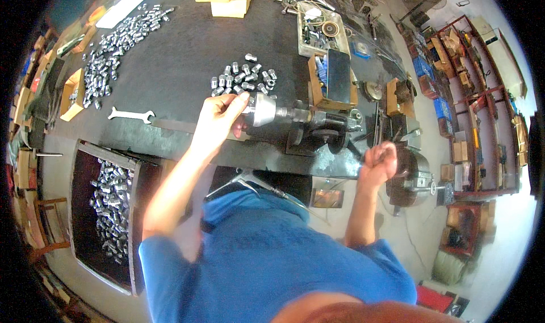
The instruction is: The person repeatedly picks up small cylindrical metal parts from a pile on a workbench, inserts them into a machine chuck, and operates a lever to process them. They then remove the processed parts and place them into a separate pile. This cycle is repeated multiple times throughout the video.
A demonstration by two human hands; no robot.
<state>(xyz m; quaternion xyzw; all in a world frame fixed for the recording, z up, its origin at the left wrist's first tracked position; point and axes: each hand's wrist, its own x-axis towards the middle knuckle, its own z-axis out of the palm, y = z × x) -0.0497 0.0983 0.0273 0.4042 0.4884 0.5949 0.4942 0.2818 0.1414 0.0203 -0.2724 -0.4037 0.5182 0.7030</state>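
At the front of the bench machine's silver chuck (263, 109), my left hand (225, 114) is closed with thumb and fingers together. Whatever it pinches against the chuck is mostly hidden by the fingers. The chuck sits on the left end of a dark spindle body (329, 120) with a round knob beneath. On the right, my right hand (379, 161) is curled round the end of a dark lever (354, 150) that slants down from the machine. Just beyond my left hand, a small pile of shiny metal fittings (241, 77) lies on the dark bench top.
An open-ended wrench (131, 115) lies left of my arm. More metal fittings (122, 44) spread across the far left, and others fill a dark bin (105, 149) below. A tool tray (322, 28), a cardboard box (335, 99) and a bench vise (410, 178) stand right.
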